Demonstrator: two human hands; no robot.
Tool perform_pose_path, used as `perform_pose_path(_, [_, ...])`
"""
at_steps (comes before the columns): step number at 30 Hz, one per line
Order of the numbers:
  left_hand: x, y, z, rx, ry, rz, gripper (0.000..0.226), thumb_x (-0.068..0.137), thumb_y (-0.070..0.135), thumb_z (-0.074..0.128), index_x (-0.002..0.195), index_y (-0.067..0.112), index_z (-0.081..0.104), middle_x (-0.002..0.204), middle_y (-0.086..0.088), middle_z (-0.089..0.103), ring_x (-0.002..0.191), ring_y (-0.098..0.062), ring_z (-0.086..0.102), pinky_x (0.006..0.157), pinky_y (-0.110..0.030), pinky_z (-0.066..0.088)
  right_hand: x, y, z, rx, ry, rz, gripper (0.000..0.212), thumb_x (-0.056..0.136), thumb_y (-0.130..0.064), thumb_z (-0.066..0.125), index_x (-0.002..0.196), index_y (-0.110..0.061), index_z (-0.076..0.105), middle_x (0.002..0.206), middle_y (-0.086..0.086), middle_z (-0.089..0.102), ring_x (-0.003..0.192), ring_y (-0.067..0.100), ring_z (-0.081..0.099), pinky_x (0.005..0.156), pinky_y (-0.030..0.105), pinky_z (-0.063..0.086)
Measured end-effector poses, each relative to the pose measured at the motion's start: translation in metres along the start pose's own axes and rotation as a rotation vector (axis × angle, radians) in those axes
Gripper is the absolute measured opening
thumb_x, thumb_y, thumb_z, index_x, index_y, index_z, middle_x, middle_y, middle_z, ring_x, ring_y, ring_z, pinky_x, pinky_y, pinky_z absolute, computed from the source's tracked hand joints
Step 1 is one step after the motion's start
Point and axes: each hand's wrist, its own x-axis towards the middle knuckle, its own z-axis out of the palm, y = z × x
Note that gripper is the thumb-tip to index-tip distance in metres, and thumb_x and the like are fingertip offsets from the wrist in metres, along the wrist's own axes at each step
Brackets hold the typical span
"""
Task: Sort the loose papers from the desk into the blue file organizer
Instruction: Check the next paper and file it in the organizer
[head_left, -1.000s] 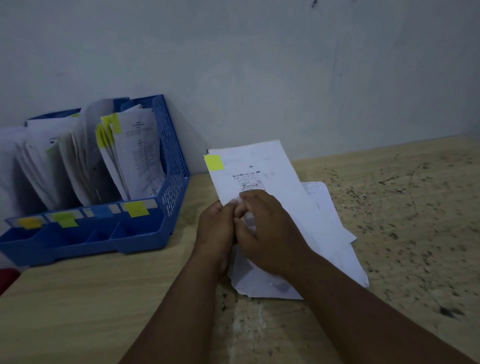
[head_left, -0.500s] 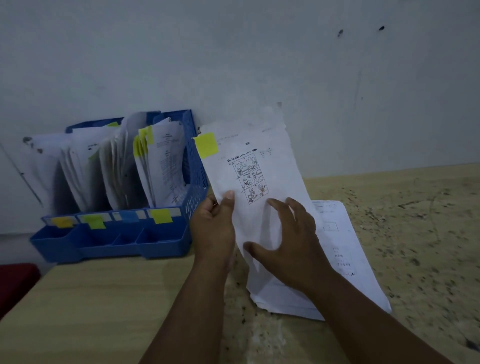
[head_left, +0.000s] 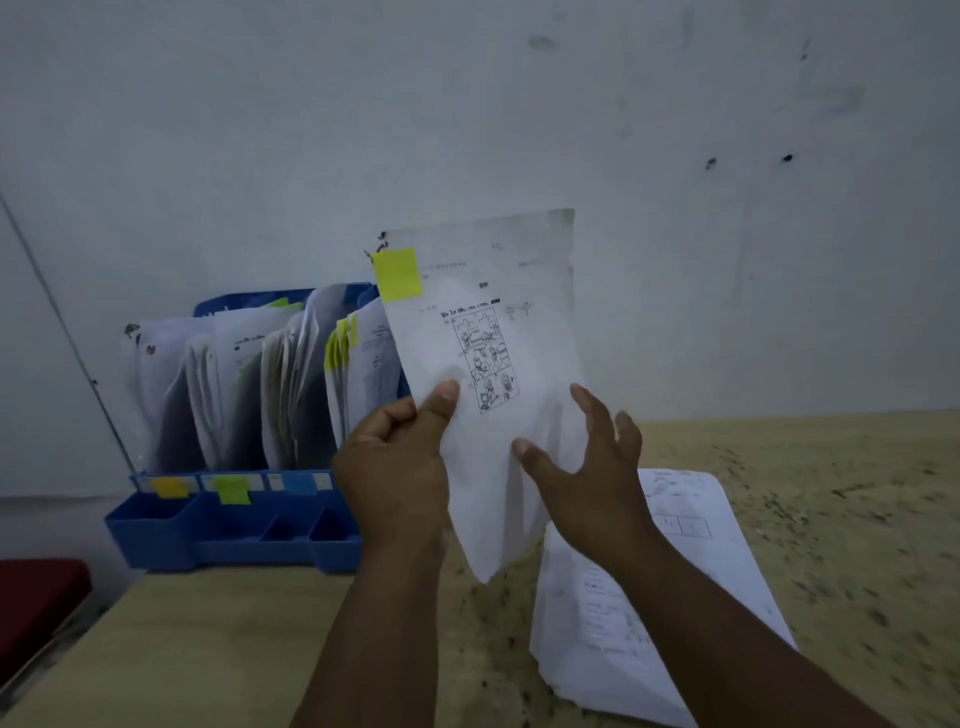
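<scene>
Blue file organizer (head_left: 228, 535) at far left already holds many sheets. My left hand (head_left: 395, 467) pinches one yellow-tagged paper (head_left: 488, 332), raised beside it; my right hand (head_left: 587, 467) is spread against it. A loose stack (head_left: 691, 582) remains on the surface (head_left: 831, 519).

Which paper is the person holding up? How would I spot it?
Find the blue file organizer against the wall, then look just right of it. The held-up sheet is lifted off the desk, pinched by the left hand, with the right hand beside it. Unlike the flat pile of papers, it shows a comic strip and a yellow sticky note.
</scene>
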Motion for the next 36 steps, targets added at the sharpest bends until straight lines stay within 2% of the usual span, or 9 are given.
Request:
perform_pose_path(3, [0.013,0.014,-0.002,0.008,-0.013,0.081,0.017,0.076,0.024,0.085,0.076,0.011,0.073,0.082,-0.005,0.078,0.081,-0.025,0.075,0.068,-0.037,0.062,0.017,-0.016,0.000,0.092,0.047,0.089,0.093,0.085,-0.055,0.070,0.153,-0.048,0.007,0.166,0.006,-0.004,0.147,0.037,0.027,0.108,0.047,0.042])
perform_pose_path(8, [0.035,0.035,-0.008,0.067,-0.047,0.230,0.016,0.085,0.022,0.080,0.088,0.009,0.072,0.078,0.005,0.077,0.074,-0.011,0.071,0.065,-0.028,0.060,0.038,-0.025,0.010,0.204,0.103,-0.002,0.052,0.095,-0.032,0.067,0.142,-0.026,0.045,0.122,0.000,0.062,0.095,0.011,0.061,0.072,0.019,0.048])
perform_pose_path(12, [0.048,0.045,-0.012,0.160,-0.077,0.346,0.010,0.087,0.025,0.079,0.084,0.019,0.070,0.081,0.005,0.077,0.075,-0.011,0.073,0.063,-0.026,0.058,0.045,-0.037,0.029,0.154,0.184,-0.111,0.019,0.095,-0.028,0.068,0.111,-0.018,0.070,0.097,-0.009,0.067,0.082,0.004,0.060,0.079,0.026,0.052])
perform_pose_path(16, [0.059,0.046,-0.015,0.341,-0.145,0.422,0.012,0.089,0.030,0.076,0.089,0.020,0.069,0.087,0.005,0.075,0.081,-0.012,0.072,0.067,-0.031,0.061,0.052,-0.054,0.053,0.129,0.162,-0.195,0.005,0.096,-0.032,0.064,0.094,-0.028,0.066,0.086,-0.019,0.062,0.079,0.002,0.060,0.075,0.024,0.052])
perform_pose_path(21, [0.080,0.035,-0.020,0.462,-0.152,0.450,0.007,0.092,0.031,0.072,0.092,0.027,0.067,0.092,0.012,0.072,0.085,-0.007,0.069,0.069,-0.028,0.061,0.061,-0.073,0.087,0.086,-0.002,-0.300,0.013,0.100,-0.020,0.058,0.112,-0.024,0.062,0.092,-0.020,0.054,0.075,-0.010,0.050,0.059,-0.002,0.039])
perform_pose_path(25, [0.089,0.026,-0.028,0.594,-0.131,0.496,0.007,0.092,0.029,0.072,0.092,0.030,0.065,0.097,0.016,0.070,0.092,-0.006,0.068,0.075,-0.025,0.058,0.066,-0.082,0.105,0.112,-0.134,-0.294,0.027,0.098,-0.007,0.057,0.122,-0.019,0.059,0.100,-0.014,0.055,0.079,-0.003,0.054,0.059,0.001,0.040])
perform_pose_path(28, [0.096,0.018,-0.037,0.724,-0.157,0.472,0.007,0.091,0.027,0.072,0.091,0.029,0.065,0.097,0.015,0.070,0.092,-0.003,0.066,0.072,-0.021,0.055,0.070,-0.088,0.113,0.155,-0.153,-0.285,0.035,0.092,-0.003,0.062,0.125,-0.015,0.058,0.110,-0.006,0.063,0.095,0.009,0.061,0.076,0.012,0.052])
perform_pose_path(31, [0.100,0.009,-0.042,0.839,-0.149,0.444,0.006,0.090,0.030,0.072,0.090,0.030,0.066,0.096,0.014,0.070,0.093,-0.005,0.066,0.066,-0.020,0.050,0.070,-0.092,0.119,0.235,-0.180,-0.253,0.042,0.088,-0.007,0.061,0.127,-0.016,0.050,0.125,0.008,0.063,0.108,0.018,0.061,0.092,0.036,0.056])
perform_pose_path(36, [0.097,0.004,-0.039,0.973,-0.147,0.376,0.008,0.093,0.033,0.068,0.087,0.030,0.065,0.098,0.010,0.069,0.093,-0.011,0.063,0.060,-0.018,0.041,0.070,-0.089,0.123,0.129,-0.156,-0.327,0.037,0.089,-0.020,0.058,0.123,-0.006,0.056,0.125,0.014,0.065,0.111,0.028,0.062,0.094,0.043,0.054])
